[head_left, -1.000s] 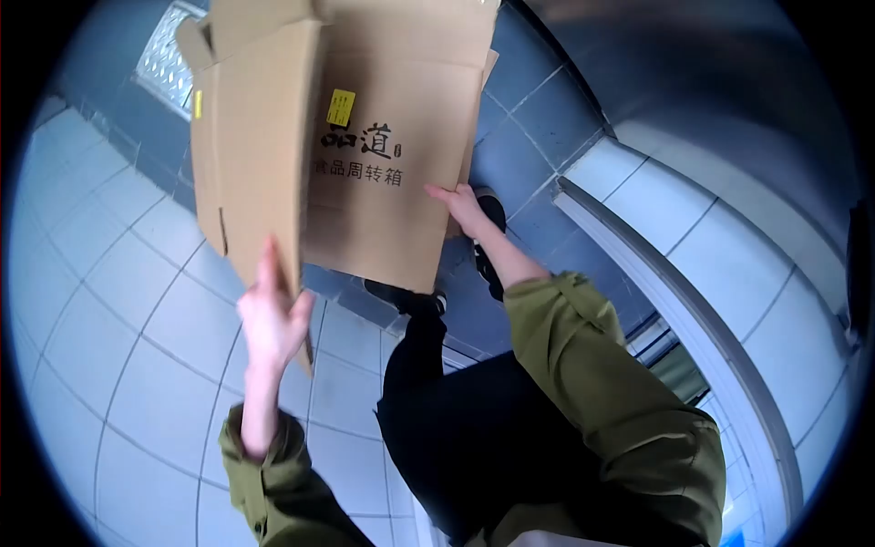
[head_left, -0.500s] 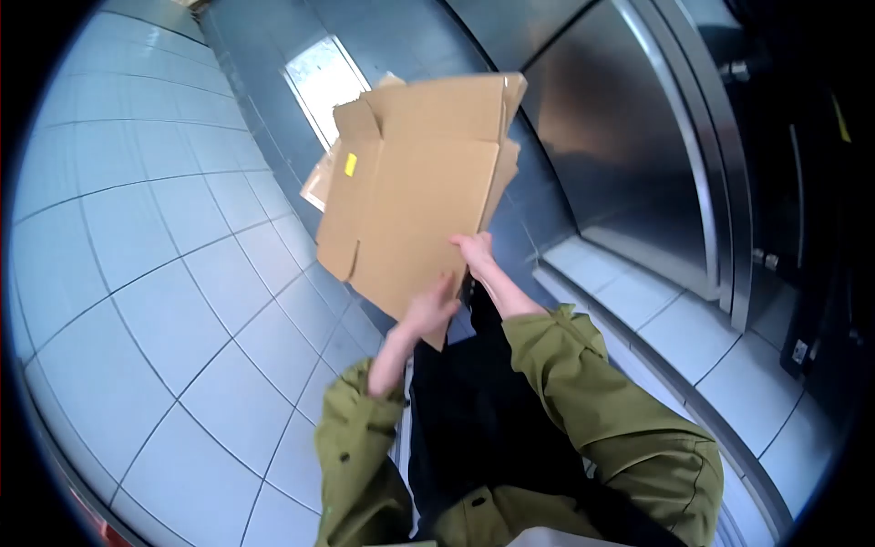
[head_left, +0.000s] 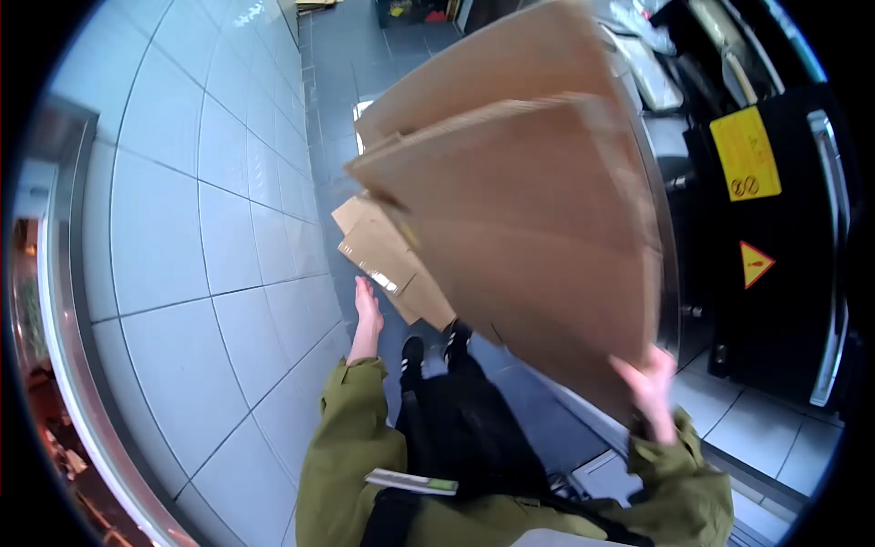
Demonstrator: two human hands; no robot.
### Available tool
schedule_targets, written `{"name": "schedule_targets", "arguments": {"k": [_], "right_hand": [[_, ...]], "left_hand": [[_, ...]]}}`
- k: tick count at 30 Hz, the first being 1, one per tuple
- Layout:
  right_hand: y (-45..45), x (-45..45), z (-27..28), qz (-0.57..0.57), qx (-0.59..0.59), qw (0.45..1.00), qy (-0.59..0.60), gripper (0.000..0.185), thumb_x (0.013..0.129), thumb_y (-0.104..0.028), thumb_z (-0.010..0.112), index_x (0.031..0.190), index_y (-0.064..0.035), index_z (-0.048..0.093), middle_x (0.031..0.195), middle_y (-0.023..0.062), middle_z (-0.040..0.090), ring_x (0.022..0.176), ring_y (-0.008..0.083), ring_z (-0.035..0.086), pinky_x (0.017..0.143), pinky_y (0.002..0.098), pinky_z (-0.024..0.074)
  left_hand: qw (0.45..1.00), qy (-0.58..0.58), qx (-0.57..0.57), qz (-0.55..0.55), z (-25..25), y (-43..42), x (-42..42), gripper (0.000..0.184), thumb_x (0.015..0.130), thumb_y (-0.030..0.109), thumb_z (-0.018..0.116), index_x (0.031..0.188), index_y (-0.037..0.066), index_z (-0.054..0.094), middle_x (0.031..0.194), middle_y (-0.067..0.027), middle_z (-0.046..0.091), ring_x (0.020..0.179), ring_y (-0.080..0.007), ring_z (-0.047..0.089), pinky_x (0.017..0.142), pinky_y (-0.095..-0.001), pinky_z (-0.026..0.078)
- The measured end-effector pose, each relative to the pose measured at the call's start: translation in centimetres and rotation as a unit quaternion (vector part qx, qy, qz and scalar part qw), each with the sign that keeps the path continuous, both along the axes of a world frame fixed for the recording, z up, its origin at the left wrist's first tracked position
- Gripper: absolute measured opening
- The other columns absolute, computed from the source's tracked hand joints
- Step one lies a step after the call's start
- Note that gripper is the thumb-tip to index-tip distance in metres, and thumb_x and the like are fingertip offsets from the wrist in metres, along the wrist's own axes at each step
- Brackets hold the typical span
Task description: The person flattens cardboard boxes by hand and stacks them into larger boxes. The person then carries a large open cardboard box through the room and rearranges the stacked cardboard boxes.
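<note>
My right hand point(head_left: 649, 387) grips the lower right corner of a large flattened cardboard box point(head_left: 538, 228), thumb on its near face. The sheet is raised and tilted in front of me, blurred by motion, and another brown panel shows behind its top edge. To the left, my left hand point(head_left: 366, 308) is off the sheet, fingers stretched out and holding nothing. Just beyond that hand are smaller folded cardboard pieces point(head_left: 392, 260) with shiny tape, low near the floor. Whether they touch the large sheet is unclear.
A white tiled wall point(head_left: 232, 228) runs close along my left. On the right stands black equipment point(head_left: 766, 337) with a yellow label point(head_left: 746, 153) and a long metal handle point(head_left: 828, 264). Dark floor tiles point(head_left: 351, 64) stretch ahead, and my shoes point(head_left: 413, 351) show below.
The large cardboard has swung up and to the right with my right hand. My left hand has come off it and moved left. The view has turned, showing the smaller pieces and black equipment.
</note>
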State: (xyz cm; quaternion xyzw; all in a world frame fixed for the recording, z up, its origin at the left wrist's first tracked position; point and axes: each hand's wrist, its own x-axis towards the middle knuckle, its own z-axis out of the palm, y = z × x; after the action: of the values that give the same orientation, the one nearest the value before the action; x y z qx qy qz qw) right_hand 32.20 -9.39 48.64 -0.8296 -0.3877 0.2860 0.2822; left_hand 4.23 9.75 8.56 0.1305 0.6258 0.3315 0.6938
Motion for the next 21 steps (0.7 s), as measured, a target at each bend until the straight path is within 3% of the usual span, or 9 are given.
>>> {"name": "schedule_targets", "arguments": {"k": [3, 5, 9, 11, 14, 15, 17, 18, 21], "right_hand": [[-2.1, -0.5, 10.4, -0.072, -0.034, 0.997, 0.009, 0.021, 0.052, -0.01, 0.062, 0.07, 0.0013, 0.06, 0.064, 0.005, 0.059, 0.057, 0.0113, 0.055, 0.054, 0.0226, 0.0432], [-1.5, -1.5, 14.7, -0.1, 0.036, 0.994, -0.02, 0.024, 0.049, -0.015, 0.065, 0.066, 0.0004, 0.058, 0.063, 0.0032, 0.058, 0.055, 0.0101, 0.053, 0.051, 0.0222, 0.0415], [-0.9, 0.6, 18.5, -0.04, -0.016, 0.997, -0.061, 0.034, 0.053, -0.024, 0.067, 0.074, 0.0007, 0.056, 0.067, 0.0015, 0.056, 0.059, 0.0082, 0.052, 0.054, 0.0209, 0.0408], [-1.1, 2.8, 17.8, -0.039, -0.063, 0.995, -0.07, 0.036, 0.062, -0.018, 0.062, 0.091, 0.002, 0.052, 0.079, 0.0039, 0.057, 0.067, 0.0092, 0.053, 0.059, 0.0228, 0.0431], [0.5, 4.1, 12.7, 0.003, -0.029, 0.999, -0.029, 0.036, 0.069, -0.012, 0.057, 0.1, 0.0049, 0.048, 0.087, 0.0069, 0.057, 0.078, 0.0118, 0.053, 0.071, 0.0243, 0.0428], [0.4, 5.1, 10.4, -0.008, -0.025, 0.999, -0.038, 0.038, 0.07, -0.014, 0.058, 0.101, 0.0054, 0.048, 0.088, 0.0071, 0.057, 0.077, 0.0127, 0.054, 0.07, 0.0247, 0.043], [0.9, 7.9, 6.3, -0.007, -0.083, 0.983, -0.163, 0.043, 0.07, -0.026, 0.062, 0.096, 0.0056, 0.051, 0.082, 0.0115, 0.058, 0.071, 0.0151, 0.056, 0.066, 0.0264, 0.0442], [1.4, 9.0, 4.6, -0.001, -0.118, 0.966, -0.231, 0.048, 0.067, -0.034, 0.063, 0.094, 0.0049, 0.052, 0.081, 0.0146, 0.058, 0.07, 0.0184, 0.058, 0.065, 0.0283, 0.0446], [3.3, 9.5, 0.5, 0.02, -0.215, 0.898, -0.383, 0.063, 0.063, -0.055, 0.058, 0.089, 0.0027, 0.053, 0.088, 0.0193, 0.058, 0.083, 0.0297, 0.057, 0.071, 0.0374, 0.0436]], "left_hand": [[0.991, -0.128, -0.025, 0.014, -4.0, -1.1, 1.9, 0.068, 0.081, 0.059, 0.026, 0.127, 0.009, 0.026, 0.132, -0.0055, 0.027, 0.121, -0.0198, 0.025, 0.098, -0.0362, 0.017], [0.937, -0.324, -0.132, 0.005, -5.1, -3.9, 2.7, 0.072, 0.078, 0.064, 0.024, 0.129, 0.013, 0.023, 0.132, -0.0039, 0.026, 0.121, -0.0225, 0.024, 0.099, -0.0386, 0.019], [0.933, -0.333, 0.042, -0.132, -11.7, -11.2, 3.5, 0.075, 0.076, 0.066, 0.023, 0.126, 0.01, 0.028, 0.127, -0.0078, 0.035, 0.116, -0.0239, 0.031, 0.096, -0.0398, 0.023], [0.922, -0.369, 0.037, -0.109, -8.8, -13.3, 2.1, 0.079, 0.074, 0.068, 0.024, 0.126, 0.008, 0.028, 0.126, -0.009, 0.035, 0.115, -0.0247, 0.032, 0.096, -0.0398, 0.023], [0.912, -0.404, -0.031, 0.064, 2.7, -13.7, -2.9, 0.086, 0.071, 0.07, 0.025, 0.125, 0.002, 0.028, 0.126, -0.011, 0.035, 0.115, -0.0252, 0.032, 0.096, -0.0387, 0.023], [0.916, -0.396, 0.029, 0.063, 1.7, -15.3, -4.9, 0.071, 0.078, 0.059, 0.033, 0.121, 0.002, 0.031, 0.122, -0.0093, 0.038, 0.113, -0.0234, 0.034, 0.095, -0.0377, 0.026], [0.979, -0.17, 0.083, -0.074, 3.3, -17.2, -6.7, 0.06, 0.081, 0.04, 0.05, 0.121, 0.0, 0.03, 0.123, -0.0108, 0.037, 0.112, -0.022, 0.035, 0.094, -0.0353, 0.027], [0.979, -0.1, 0.076, -0.161, 5.2, -17.2, -6.8, 0.051, 0.079, 0.024, 0.057, 0.116, -0.001, 0.035, 0.116, -0.0118, 0.043, 0.105, -0.021, 0.043, 0.088, -0.0328, 0.035], [0.989, -0.089, -0.005, -0.116, 4.7, -18.9, -7.2, 0.049, 0.077, 0.025, 0.059, 0.112, -0.003, 0.04, 0.108, -0.0136, 0.05, 0.094, -0.0214, 0.051, 0.079, -0.032, 0.042]]}}
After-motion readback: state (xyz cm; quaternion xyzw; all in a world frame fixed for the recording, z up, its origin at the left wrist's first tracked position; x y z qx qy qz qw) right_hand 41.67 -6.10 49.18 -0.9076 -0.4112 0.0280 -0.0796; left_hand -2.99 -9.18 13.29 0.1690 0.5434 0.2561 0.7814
